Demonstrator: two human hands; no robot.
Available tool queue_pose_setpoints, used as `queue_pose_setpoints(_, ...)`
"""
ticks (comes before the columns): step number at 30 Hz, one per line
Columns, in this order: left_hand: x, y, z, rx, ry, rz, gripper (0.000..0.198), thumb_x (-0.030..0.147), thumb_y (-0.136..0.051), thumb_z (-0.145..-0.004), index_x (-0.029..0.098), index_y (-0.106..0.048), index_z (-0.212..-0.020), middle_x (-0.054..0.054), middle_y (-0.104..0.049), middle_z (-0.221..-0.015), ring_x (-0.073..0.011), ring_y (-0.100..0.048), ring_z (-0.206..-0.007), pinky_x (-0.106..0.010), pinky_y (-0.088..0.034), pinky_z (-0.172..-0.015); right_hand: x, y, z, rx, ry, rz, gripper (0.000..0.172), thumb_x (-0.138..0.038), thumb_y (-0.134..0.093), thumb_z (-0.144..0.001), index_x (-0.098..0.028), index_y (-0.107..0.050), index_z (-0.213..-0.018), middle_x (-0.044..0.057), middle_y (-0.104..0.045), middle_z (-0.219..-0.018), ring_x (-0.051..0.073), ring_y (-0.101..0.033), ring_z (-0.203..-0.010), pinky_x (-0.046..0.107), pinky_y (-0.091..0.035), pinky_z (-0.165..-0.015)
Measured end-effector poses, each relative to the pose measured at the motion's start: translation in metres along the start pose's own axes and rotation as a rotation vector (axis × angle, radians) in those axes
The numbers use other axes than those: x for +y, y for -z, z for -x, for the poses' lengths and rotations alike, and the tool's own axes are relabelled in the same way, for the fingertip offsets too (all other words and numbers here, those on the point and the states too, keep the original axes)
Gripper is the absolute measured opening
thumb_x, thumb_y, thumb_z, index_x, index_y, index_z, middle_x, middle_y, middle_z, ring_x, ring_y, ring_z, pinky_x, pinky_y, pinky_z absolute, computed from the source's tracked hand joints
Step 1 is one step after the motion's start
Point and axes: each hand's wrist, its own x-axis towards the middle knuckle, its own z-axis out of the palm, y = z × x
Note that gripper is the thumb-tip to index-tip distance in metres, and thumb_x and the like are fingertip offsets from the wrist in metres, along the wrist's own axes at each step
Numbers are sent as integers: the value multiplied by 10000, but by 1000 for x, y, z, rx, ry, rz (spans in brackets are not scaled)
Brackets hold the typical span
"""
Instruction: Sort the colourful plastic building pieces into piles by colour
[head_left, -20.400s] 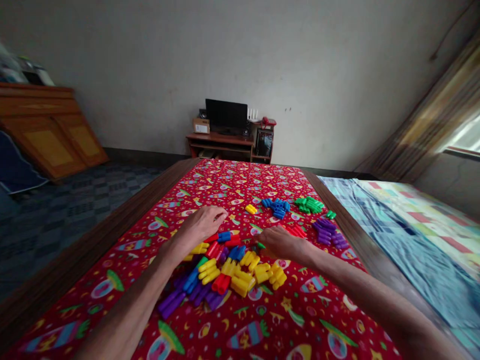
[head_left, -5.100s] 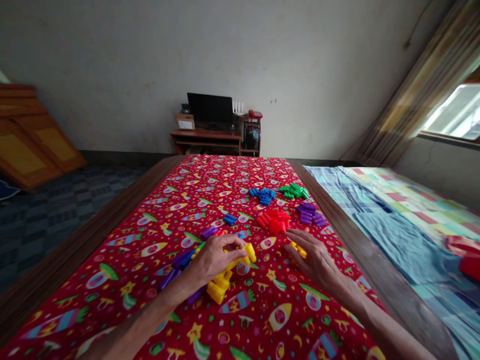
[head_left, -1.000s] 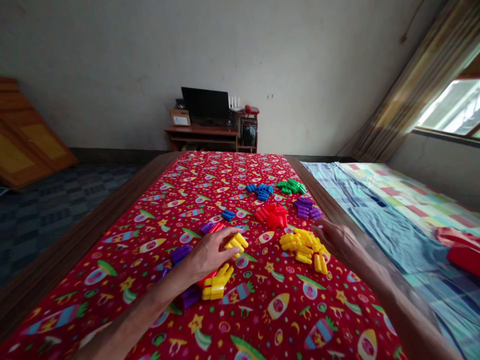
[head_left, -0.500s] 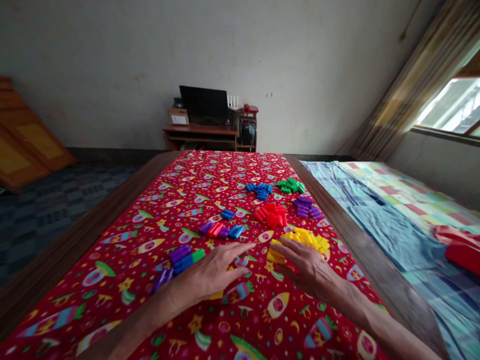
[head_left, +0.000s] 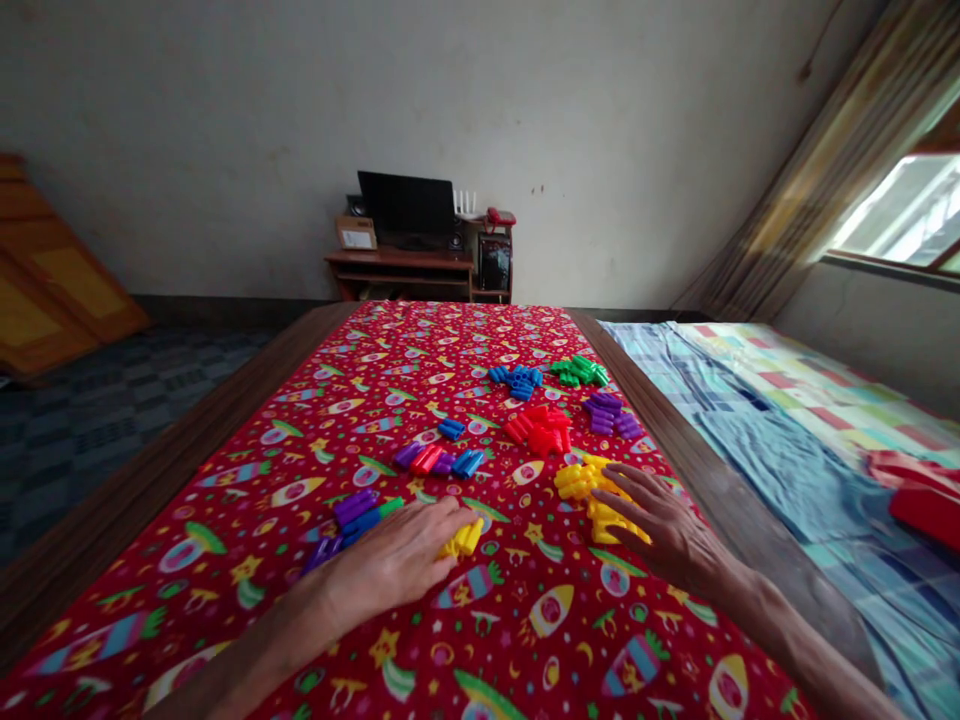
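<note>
My left hand [head_left: 397, 558] lies on the red patterned tablecloth [head_left: 420, 400], fingers curled over yellow plastic blocks [head_left: 463, 540] that poke out past its fingertips. My right hand [head_left: 660, 520] rests fingers spread on a pile of yellow blocks [head_left: 589, 490]. Further back lie separate heaps: red blocks [head_left: 540, 430], purple blocks [head_left: 609, 415], blue blocks [head_left: 516, 380] and green blocks [head_left: 577, 371]. A mixed cluster of purple, red and blue blocks [head_left: 439, 460] sits in the middle. Purple, blue and green pieces [head_left: 356, 515] lie just left of my left hand.
The cloth covers a long wooden table [head_left: 180, 450]. A bed with a blue patterned sheet [head_left: 795, 440] runs along the right side. A desk with a monitor [head_left: 409, 205] stands at the far wall. A wooden cabinet [head_left: 52, 290] is at the left.
My left hand has drawn back toward me and closed over yellow blocks. My right hand has shifted right, pushing the yellow pile along.
</note>
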Motion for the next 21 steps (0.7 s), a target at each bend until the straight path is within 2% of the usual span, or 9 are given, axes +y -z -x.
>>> queue_pose_setpoints(4,-12,-13,-22,127,2,96,414,231,-541,-877,266,-587,-1287,-35,-659,-1259,-201,-606,-1160,-309,-449,-1030,-22,0,-28,56,51,-150,327,-196,-479,-968,-191,-555,-1286,123,-705,-1122,214,-671,-1020,369,-573,-847)
queue_pose_setpoints(7,-7,-8,-35,150,49,192,253,249,-531,-892,234,-692,-1087,-34,-725,-1067,-181,-671,-975,-274,-509,-893,-45,-9,-55,46,91,-245,325,-146,-433,-972,-170,-538,-1279,125,-704,-1114,192,-683,-952,336,-564,-809)
queue_pose_setpoints(9,-3,-2,-41,162,80,245,198,271,-535,-892,215,-719,-940,-33,-738,-940,-170,-683,-869,-251,-520,-804,-61,-19,-73,-38,79,-273,340,-166,-461,-963,-149,-516,-1298,146,-672,-1176,204,-664,-994,329,-555,-814)
queue_pose_setpoints(11,0,1,-44,175,106,262,180,266,-545,-878,211,-716,-882,-29,-737,-890,-167,-683,-831,-245,-516,-774,-76,-31,-88,-185,70,-262,357,-196,-522,-938,-135,-516,-1289,147,-665,-1163,216,-645,-994,319,-549,-791)
queue_pose_setpoints(13,-1,1,-45,167,143,263,154,250,-565,-856,215,-708,-904,-25,-737,-906,-173,-685,-849,-254,-517,-790,-88,-43,-98,-319,106,-215,328,-174,-555,-910,-133,-544,-1234,126,-679,-1087,220,-628,-957,308,-536,-751)
queue_pose_setpoints(15,-5,0,-44,150,183,261,171,267,-605,-841,220,-693,-980,-33,-730,-983,-190,-681,-912,-276,-520,-834,-94,-50,-103,-377,162,-179,271,-109,-537,-894,-133,-573,-1161,104,-686,-1017,212,-611,-914,293,-515,-720)
queue_pose_setpoints(18,-12,-2,-38,140,197,238,289,331,-650,-839,224,-654,-1107,-51,-689,-1089,-209,-656,-1010,-315,-510,-913,-85,-47,-102,-316,152,-193,183,-88,-488,-911,-138,-600,-1046,82,-690,-912,191,-601,-823,278,-487,-682)
queue_pose_setpoints(21,-17,-4,-27,92,142,202,404,338,-668,-838,254,-601,-1227,-50,-629,-1191,-217,-606,-1124,-339,-481,-993,-56,-25,-89,-120,-12,-217,194,-150,-423,-964,-153,-611,-1009,88,-697,-893,176,-620,-787,271,-477,-676)
